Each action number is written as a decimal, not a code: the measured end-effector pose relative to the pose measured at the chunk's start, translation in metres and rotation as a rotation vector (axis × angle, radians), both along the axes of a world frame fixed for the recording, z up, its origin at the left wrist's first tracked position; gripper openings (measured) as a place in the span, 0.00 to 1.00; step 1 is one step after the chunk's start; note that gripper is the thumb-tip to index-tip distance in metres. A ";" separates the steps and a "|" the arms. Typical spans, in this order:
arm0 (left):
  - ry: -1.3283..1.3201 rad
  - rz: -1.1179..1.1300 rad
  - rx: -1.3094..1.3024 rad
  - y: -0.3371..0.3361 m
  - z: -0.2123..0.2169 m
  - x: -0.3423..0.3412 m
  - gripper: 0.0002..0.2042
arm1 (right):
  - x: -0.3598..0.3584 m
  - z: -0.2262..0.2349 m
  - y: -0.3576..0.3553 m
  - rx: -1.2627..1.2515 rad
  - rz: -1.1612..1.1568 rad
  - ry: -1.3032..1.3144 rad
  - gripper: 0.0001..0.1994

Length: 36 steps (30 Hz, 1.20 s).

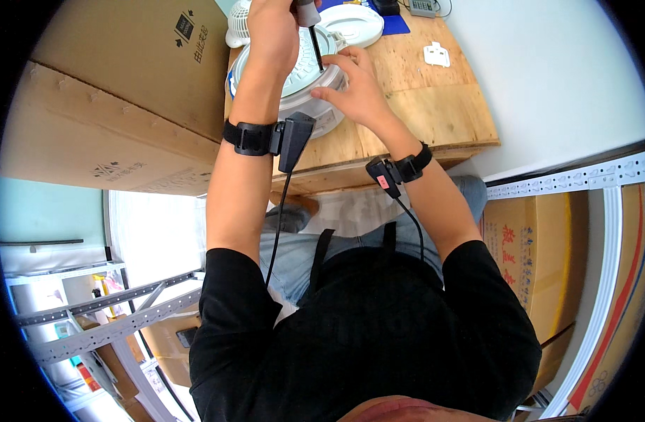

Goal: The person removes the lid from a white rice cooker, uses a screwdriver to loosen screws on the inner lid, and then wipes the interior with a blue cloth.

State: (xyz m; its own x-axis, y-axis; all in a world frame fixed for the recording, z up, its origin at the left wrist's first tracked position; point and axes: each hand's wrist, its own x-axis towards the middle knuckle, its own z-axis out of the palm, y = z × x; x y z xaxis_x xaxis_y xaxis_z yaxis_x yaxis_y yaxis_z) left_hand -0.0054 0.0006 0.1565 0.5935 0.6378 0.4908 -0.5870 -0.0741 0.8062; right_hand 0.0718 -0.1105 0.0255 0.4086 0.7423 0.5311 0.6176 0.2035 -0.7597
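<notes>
A round, white and translucent tub-like appliance (302, 105) with a pale green ribbed top stands on the wooden table. In my left hand (274, 39), at the upper edge of the view, is a screwdriver (315, 46) with a grey handle, its black shaft tilted down to the appliance's rim. My right hand (357, 88) grips the rim on the right, thumb against the side wall and fingertips on top, close beside the screwdriver tip. Any screw under the tip is too small to make out.
Behind the appliance lie a white round lid (354, 27) and a blue mat (395, 27). A white flat plastic piece (437, 55) rests on the wooden table (449, 105). Large cardboard boxes (125, 91) rise at the left. Metal shelving (118, 327) stands at the lower left.
</notes>
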 end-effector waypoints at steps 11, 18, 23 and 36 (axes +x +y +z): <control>-0.166 -0.097 -0.126 0.005 -0.003 -0.006 0.18 | 0.002 -0.002 0.003 0.016 -0.010 0.002 0.28; 0.106 0.191 0.198 -0.008 0.003 -0.004 0.17 | -0.001 0.002 -0.001 -0.036 -0.010 -0.008 0.29; 0.131 0.185 0.167 -0.011 0.007 -0.007 0.15 | 0.001 -0.002 0.002 0.052 -0.018 0.014 0.25; 0.018 0.317 0.216 -0.015 0.002 0.001 0.20 | -0.008 0.002 0.012 0.139 -0.198 -0.034 0.12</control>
